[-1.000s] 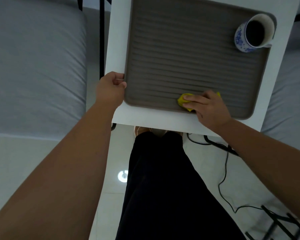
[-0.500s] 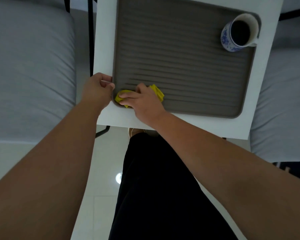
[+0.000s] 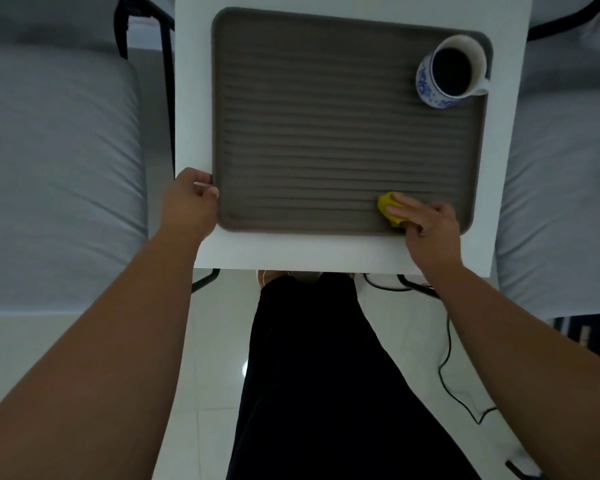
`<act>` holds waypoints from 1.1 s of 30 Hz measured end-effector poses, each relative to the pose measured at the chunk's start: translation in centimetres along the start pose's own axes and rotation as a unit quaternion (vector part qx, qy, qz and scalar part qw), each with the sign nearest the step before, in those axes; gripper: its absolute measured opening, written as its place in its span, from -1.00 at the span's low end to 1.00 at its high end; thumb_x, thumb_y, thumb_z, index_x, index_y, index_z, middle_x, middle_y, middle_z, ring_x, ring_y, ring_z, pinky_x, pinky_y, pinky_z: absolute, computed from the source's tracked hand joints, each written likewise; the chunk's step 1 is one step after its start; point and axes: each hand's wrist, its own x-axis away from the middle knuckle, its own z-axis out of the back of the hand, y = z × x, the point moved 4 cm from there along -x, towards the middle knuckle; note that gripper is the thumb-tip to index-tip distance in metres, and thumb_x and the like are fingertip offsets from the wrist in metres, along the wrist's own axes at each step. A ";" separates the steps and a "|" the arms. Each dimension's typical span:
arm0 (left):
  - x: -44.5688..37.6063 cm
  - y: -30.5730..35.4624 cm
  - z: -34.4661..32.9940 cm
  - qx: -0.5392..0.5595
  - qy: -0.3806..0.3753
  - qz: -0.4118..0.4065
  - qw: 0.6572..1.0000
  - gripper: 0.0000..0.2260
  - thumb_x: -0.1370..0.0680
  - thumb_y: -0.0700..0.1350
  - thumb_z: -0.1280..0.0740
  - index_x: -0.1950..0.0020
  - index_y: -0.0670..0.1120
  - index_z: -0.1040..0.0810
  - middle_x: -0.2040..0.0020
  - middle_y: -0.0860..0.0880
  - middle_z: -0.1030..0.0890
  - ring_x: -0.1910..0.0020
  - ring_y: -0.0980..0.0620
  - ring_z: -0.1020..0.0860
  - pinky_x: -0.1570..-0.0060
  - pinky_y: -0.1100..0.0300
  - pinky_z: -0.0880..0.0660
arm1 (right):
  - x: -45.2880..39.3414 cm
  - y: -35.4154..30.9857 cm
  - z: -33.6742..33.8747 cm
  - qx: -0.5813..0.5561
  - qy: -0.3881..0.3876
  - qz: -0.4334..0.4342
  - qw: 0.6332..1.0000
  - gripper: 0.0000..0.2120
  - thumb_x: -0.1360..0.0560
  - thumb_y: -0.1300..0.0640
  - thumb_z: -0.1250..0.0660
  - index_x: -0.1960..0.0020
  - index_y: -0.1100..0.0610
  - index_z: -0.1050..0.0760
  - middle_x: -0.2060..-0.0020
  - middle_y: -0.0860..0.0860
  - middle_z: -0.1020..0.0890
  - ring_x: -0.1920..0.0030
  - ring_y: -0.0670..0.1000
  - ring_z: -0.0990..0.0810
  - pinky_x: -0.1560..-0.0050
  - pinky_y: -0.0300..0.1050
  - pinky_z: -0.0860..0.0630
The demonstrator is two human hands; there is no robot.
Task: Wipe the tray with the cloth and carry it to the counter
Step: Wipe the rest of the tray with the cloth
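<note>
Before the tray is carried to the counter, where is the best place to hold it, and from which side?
Probably by the two short side edges of the tray, one hand from each side. It lies flat with a low raised rim; the left hand already rests at the left edge. The right hand, pressing the cloth, could take the right edge. The cup stands in the far right corner, so keep it level.

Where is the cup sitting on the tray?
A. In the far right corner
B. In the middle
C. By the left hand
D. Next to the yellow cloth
A: the cup stands in the tray's far right corner, well away from the cloth and both hands.
</note>
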 end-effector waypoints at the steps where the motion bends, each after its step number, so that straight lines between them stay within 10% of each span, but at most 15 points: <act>1: 0.1 0.1 0.0 -0.005 0.001 -0.003 1.000 -0.85 -0.57 -0.19 -0.25 -0.12 -0.10 -0.53 0.06 -0.07 -0.59 0.06 -0.13 -0.62 -0.02 -0.06 -0.59 | 0.0 0.7 0.0 -0.018 0.024 -0.064 0.998 -0.53 -0.43 0.44 -0.19 -0.13 0.00 -0.61 -0.20 -0.16 -0.54 -0.01 0.05 -0.43 -0.11 -0.29 -0.41; 4: 0.3 0.5 0.0 -0.028 0.003 -0.022 0.999 -0.85 -0.57 -0.21 -0.24 -0.12 -0.11 -0.52 0.16 -0.01 -0.55 0.12 -0.11 -0.59 0.02 -0.06 -0.60 | -1.1 0.8 -1.3 -0.123 0.144 -0.245 0.951 -0.54 -0.45 0.42 -0.20 -0.18 -0.02 -0.58 -0.24 -0.08 -0.56 -0.15 0.11 -0.52 -0.22 -0.20 -0.45; 8: 0.1 0.3 -0.1 -0.032 -0.001 -0.028 0.999 -0.87 -0.57 -0.21 -0.24 -0.09 -0.11 -0.51 0.23 0.08 -0.50 0.17 -0.03 -0.54 0.03 -0.09 -0.60 | -3.0 -4.7 -3.7 -0.096 0.227 -0.350 0.904 -0.60 -0.45 0.38 -0.22 -0.16 0.05 -0.60 -0.25 -0.06 -0.57 -0.06 0.08 -0.51 0.01 -0.61 -0.17; 15: -0.2 -0.1 0.3 -0.005 -0.006 -0.019 1.000 -0.91 -0.55 -0.18 -0.29 -0.03 -0.06 -0.54 0.23 0.06 -0.52 0.09 -0.11 -0.61 0.04 -0.13 -0.61 | -5.3 -18.2 -10.4 -0.019 -0.012 -0.059 0.998 -0.53 -0.36 0.36 -0.27 -0.17 -0.02 -0.59 -0.24 -0.10 -0.58 0.10 0.09 -0.39 0.07 -0.19 -0.30; 22: 0.0 0.0 -0.1 -0.028 -0.003 -0.033 0.999 -0.92 -0.58 -0.18 -0.23 -0.05 -0.08 -0.48 0.21 0.02 -0.51 0.22 -0.07 -0.56 0.30 0.19 -0.48 | -7.8 -19.9 -11.0 0.076 -0.105 0.146 0.981 -0.51 -0.42 0.36 -0.22 -0.25 -0.05 -0.52 -0.32 -0.13 -0.50 -0.05 0.14 -0.44 -0.03 -0.09 -0.36; 33: 0.1 0.2 0.0 -0.057 -0.002 -0.040 0.998 -0.88 -0.60 -0.16 -0.24 -0.10 -0.16 -0.49 0.10 0.00 -0.50 0.14 0.01 -0.45 0.15 0.19 -0.33 | -7.5 1.2 1.1 -0.025 0.108 -0.291 0.950 -0.52 -0.44 0.24 -0.10 -0.32 0.00 -0.44 -0.34 -0.02 -0.46 -0.37 0.00 -0.35 -0.35 -0.19 -0.19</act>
